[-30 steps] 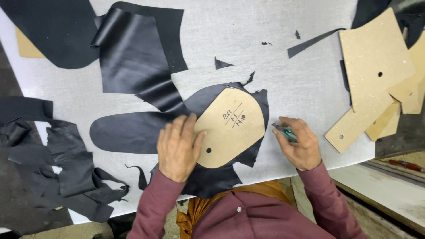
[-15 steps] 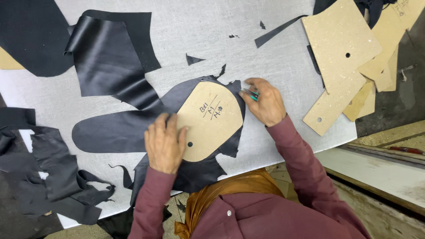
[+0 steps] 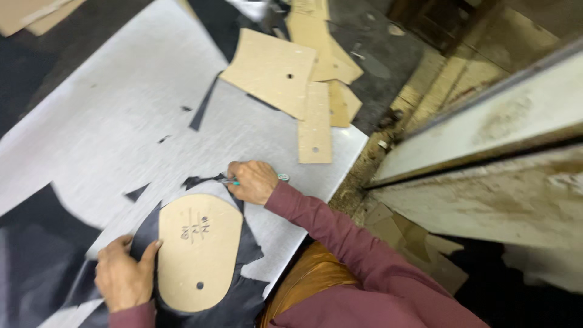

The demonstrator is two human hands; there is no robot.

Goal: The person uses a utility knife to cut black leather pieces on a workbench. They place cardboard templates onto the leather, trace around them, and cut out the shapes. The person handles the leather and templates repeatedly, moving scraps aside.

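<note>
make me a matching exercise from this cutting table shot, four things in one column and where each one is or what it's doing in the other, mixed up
Things:
1. left hand
2. right hand
3. oval cardboard template
4. stack of cardboard templates

Places or states:
A. lies on the dark leather piece
B. grips a small green-handled tool at the template's top edge
C. rests at the far side of the grey table
D. presses on the template's left edge

Pairs: 1-D, 2-B, 3-A, 4-C
</note>
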